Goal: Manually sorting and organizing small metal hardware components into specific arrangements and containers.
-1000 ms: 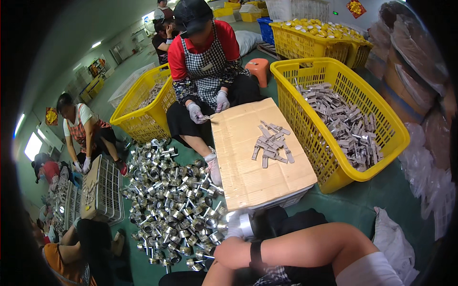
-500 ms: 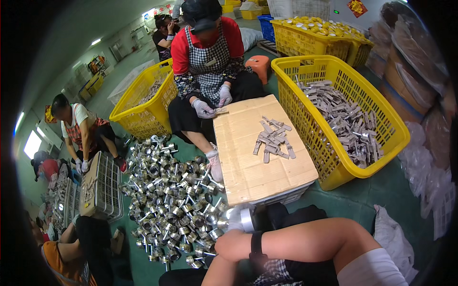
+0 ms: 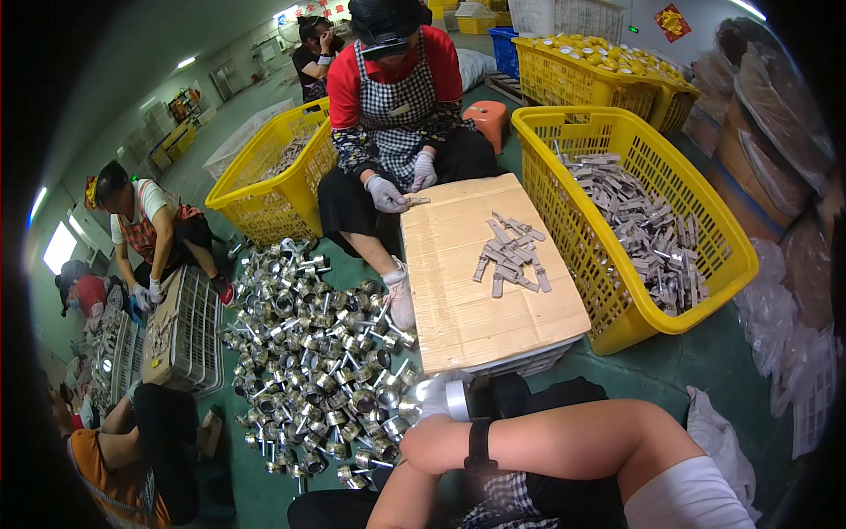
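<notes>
The person's 2 bare forearms meet low in the view, the right forearm (image 3: 551,441) ringed by a black wristband (image 3: 478,445) and the left forearm (image 3: 405,502) rising from the lower edge. Where they meet, a blurred hand in a whitish glove (image 3: 432,404) lies at the right edge of a broad heap of silvery metal cups with thin rod stems (image 3: 330,357), spread over the green floor (image 3: 652,375); next to the glove is a bright, pale ring (image 3: 456,401). It is unclear which hand wears that glove, and whether the fingers of either hand are open, closed or gripping anything cannot be told. Just beyond, a tan rectangular cardboard sheet (image 3: 449,309) tops a white plastic crate (image 3: 520,361), bearing a loose cluster of flat grey metal clips (image 3: 511,256). Across it, a co-worker in a red shirt and checked apron (image 3: 397,97) pinches 1 similar grey clip (image 3: 417,201) at the sheet's far left corner with a gloved right hand (image 3: 386,194). A yellow slotted plastic basket (image 3: 608,304) stands to the right, heaped with more grey clips.
</notes>
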The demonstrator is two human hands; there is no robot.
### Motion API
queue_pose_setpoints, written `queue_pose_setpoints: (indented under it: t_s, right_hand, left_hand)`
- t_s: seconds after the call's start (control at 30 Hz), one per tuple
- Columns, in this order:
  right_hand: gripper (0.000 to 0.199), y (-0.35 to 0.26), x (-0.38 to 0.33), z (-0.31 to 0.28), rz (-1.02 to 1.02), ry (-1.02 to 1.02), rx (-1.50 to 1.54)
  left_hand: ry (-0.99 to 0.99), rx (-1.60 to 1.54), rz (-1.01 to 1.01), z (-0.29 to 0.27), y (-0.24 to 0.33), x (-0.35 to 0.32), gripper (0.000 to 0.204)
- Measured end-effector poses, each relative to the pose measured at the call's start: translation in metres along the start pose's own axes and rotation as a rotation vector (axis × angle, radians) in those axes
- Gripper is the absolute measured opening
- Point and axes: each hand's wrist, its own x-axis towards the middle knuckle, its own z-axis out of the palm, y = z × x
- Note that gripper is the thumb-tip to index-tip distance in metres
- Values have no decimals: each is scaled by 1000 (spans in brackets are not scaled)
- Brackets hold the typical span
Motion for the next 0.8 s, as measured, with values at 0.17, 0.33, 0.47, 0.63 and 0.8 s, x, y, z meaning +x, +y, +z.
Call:
queue_pose_setpoints:
  t_s: [0.17,0.33,0.47,0.63,0.8]
  right_hand:
    - [18,1,2,0,-21,-40,-24]
    - [18,3,-3,-2,-8,-32,-4]
    - [18,3,-7,-5,-15,-23,4]
    - [16,1,-10,-10,-14,-9,-16]
    - [14,3,-9,-10,1,4,-20]
  left_hand:
    - [-14,-8,-24,-6,-1,6,8]
    - [0,-25,-48,12,3,-13,9]
    - [32,-22,9,18,3,-20,10]
    - [49,-20,-18,8,3,-7,8]
    - [-15,-32,-14,11,2,-9,8]
